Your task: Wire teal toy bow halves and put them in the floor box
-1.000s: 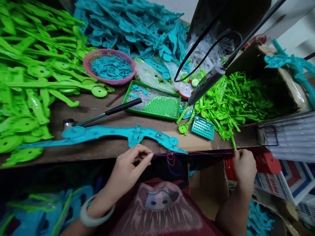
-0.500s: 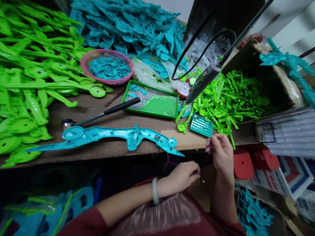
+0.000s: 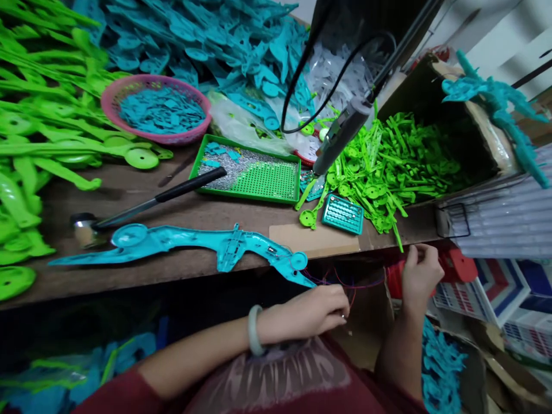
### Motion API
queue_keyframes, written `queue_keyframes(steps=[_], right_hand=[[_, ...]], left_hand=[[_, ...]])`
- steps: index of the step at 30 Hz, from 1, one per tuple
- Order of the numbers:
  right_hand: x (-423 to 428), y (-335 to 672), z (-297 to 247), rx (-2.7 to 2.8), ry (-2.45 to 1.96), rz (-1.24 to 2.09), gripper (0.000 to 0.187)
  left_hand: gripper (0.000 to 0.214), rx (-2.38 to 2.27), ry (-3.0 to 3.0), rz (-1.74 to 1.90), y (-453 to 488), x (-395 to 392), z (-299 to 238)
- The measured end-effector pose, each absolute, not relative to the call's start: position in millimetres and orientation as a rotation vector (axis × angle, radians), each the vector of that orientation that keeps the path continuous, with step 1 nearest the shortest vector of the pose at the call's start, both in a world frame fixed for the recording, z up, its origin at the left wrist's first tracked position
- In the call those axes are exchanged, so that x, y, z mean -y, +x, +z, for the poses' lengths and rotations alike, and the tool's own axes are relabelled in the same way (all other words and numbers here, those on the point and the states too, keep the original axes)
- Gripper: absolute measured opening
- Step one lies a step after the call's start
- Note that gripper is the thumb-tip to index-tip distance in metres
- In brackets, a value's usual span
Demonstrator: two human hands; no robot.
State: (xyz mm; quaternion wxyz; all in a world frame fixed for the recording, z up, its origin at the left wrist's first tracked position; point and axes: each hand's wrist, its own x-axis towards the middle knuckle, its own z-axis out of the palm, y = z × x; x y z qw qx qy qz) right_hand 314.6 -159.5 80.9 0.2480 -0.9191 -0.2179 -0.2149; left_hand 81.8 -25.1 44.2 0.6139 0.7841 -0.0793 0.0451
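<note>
A long teal plastic bow part (image 3: 185, 244) lies along the front edge of the wooden table (image 3: 142, 195). Thin red and purple strings (image 3: 345, 283) run from its right tip out past the table edge. My left hand (image 3: 317, 310), with a pale bangle on the wrist, is below the table edge, its fingers pinched on the strings. My right hand (image 3: 420, 276) is further right at the table edge, fingers closed on the far end of the strings.
Heaps of green parts (image 3: 38, 132) and teal parts (image 3: 207, 40) cover the back. A pink basket (image 3: 155, 109), a green screw tray (image 3: 250, 172), a hammer (image 3: 142, 204), a hanging power screwdriver (image 3: 340, 135), a small teal block (image 3: 342, 214) and a cardboard box (image 3: 435, 132) of green pieces stand around.
My left hand moved right from the bow's middle to beyond its tip, staying pinched on the strings. My right hand came in toward the teal block, then drew back out right, stretching the strings.
</note>
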Motion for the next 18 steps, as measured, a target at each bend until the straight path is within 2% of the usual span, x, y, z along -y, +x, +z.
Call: queue_keyframes(steps=[4,7,9,11,13,15,18], right_hand=[[160,319,80,0.395,-2.100,-0.539,0.021],[153,326,99,0.307,-1.661,-0.694,0.017],[150,330,112,0.313,-1.520,-0.810,0.017],[146,330,119,0.383,-1.574,-0.727,0.018],[142,325,116,0.506,-1.749,-0.471,0.020],[140,317,109,0.624,-1.923,-0.299,0.022],[149,309,102,0.767,-2.307,-0.299,0.018]], left_hand=[[0.003,0.120,1.670,0.291,92,49,39],[0.008,-0.122,1.346,0.591,112,45,59],[0.008,-0.187,1.237,0.767,125,23,74],[0.006,-0.281,1.355,0.840,133,-9,83],[0.007,-0.379,1.564,0.770,137,-46,85],[0.009,-0.567,1.505,0.812,131,-79,84],[0.011,-0.749,1.460,0.910,104,-113,88]])
